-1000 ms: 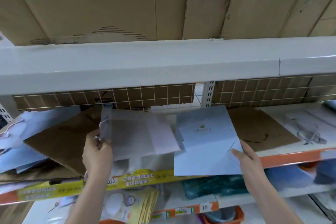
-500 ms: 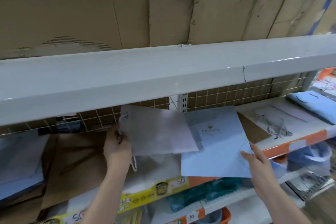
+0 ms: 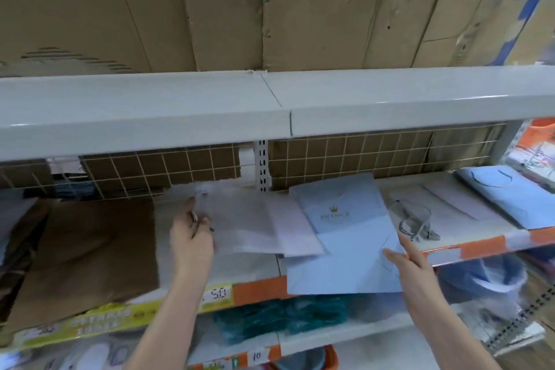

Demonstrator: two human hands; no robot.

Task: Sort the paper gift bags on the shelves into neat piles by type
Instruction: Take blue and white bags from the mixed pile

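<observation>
Fingers of the left hand (image 3: 192,242) pinch the handle end of a pale grey gift bag (image 3: 255,227), lifted flat above the shelf (image 3: 258,284). Right hand (image 3: 410,264) grips the lower right corner of a light blue crown-printed bag (image 3: 345,246), which overhangs the shelf's orange edge. Brown paper bags (image 3: 81,252) lie to the left, white and blue bags (image 3: 510,195) to the right.
</observation>
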